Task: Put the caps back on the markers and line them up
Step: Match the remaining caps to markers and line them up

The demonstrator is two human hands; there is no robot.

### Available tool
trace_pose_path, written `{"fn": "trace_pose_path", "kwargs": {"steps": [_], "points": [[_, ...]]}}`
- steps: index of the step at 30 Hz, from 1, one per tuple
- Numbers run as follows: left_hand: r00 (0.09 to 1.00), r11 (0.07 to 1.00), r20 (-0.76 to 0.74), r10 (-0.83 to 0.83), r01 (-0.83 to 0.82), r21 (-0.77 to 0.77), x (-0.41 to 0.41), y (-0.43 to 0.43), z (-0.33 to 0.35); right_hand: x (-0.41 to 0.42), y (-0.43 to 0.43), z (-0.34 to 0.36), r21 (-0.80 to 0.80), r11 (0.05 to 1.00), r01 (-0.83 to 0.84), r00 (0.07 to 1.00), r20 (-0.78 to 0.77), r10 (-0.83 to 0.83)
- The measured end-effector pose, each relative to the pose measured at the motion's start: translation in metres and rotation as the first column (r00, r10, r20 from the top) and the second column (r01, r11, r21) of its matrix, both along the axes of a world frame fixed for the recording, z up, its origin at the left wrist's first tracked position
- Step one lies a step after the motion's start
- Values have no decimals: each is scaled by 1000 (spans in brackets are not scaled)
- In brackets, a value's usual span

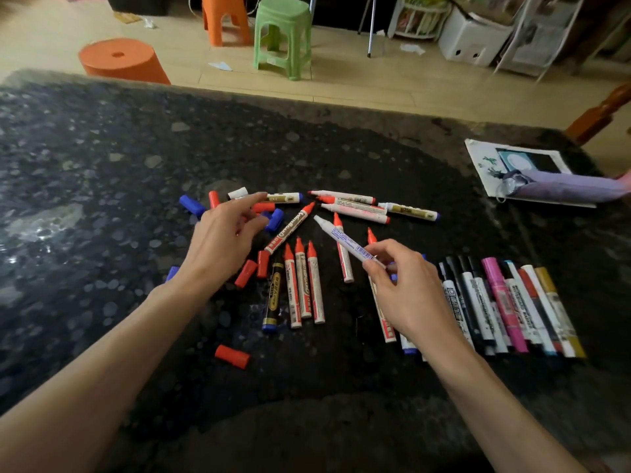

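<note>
Right hand (409, 291): pinches an uncapped white marker (345, 240), tip pointing up-left.
Left hand (222, 237): fingers spread above loose caps (275, 220).
Edges: the capped row (505, 302) lies just right of the right hand; a wide stretch of table (102, 165) lies to the left.
Writing: "WhiteBoard" on a red-tipped marker (290, 228).
Surface: dark speckled stone.
Room: a green stool (283, 35) on the floor.

two hands (222, 233) (406, 288), three stools (124, 61) (225, 18) (283, 35), five red caps (213, 199) (263, 207) (246, 273) (263, 264) (232, 356)

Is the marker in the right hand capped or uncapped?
Uncapped: the marker pinched by the right hand shows a bare tapered nib end, with no cap on it.
</note>
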State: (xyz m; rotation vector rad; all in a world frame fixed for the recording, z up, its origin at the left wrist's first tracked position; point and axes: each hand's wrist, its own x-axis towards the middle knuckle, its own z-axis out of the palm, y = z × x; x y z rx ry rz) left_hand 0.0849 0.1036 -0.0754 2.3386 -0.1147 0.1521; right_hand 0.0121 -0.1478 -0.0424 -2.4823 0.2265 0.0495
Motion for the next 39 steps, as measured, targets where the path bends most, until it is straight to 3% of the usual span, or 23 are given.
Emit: {"fn": "trace_pose_path", "kwargs": {"steps": [1, 3, 6, 9, 15, 19, 24, 28, 31, 33, 35, 39], "points": [[995, 978, -102, 6, -27, -206, -2, -4, 4, 0, -1, -1, 14, 1000, -1, 1000, 6, 1], [957, 831, -290, -31, -137, -540, -6, -13, 11, -1, -1, -2, 37, 999, -10, 1000, 18, 10], [881, 599, -449, -149, -281, -750, -9, -20, 16, -3, -2, -2, 45, 998, -33, 999, 32, 31], [834, 525, -495, -244, -315, -790, -10, -22, 17, -4, -2, -1, 47, 998, -43, 998, 51, 41], [824, 513, -501, -264, -320, -796, -11, -22, 20, -2, -2, 1, 48, 997, -60, 997, 60, 57], [814, 600, -504, -289, -256, -758, -15, -25, 21, -2, -1, 1, 52, 995, -89, 994, 64, 86], [938, 871, -283, -200, 38, -490, -18, -29, 22, -2, 0, -2, 18, 981, -191, 978, 83, 189], [934, 892, -211, -290, 183, -414, -21, -31, 25, 1, -1, -4, -32, 947, -320, 944, 74, 321], [902, 824, -295, -315, 105, -557, -20, -30, 32, 3, -8, -2, -25, 944, -328, 930, 166, 327], [847, 642, -402, -347, -98, -760, -16, -34, 35, 2, -8, 0, -18, 933, -358, 916, 183, 356], [786, 483, -476, -395, -263, -835, -13, -42, 35, 0, -3, -1, -20, 907, -421, 891, 176, 417], [709, 411, -516, -481, -338, -847, -18, -58, 31, -5, 8, -4, -74, 866, -494, 838, 226, 497]]}}
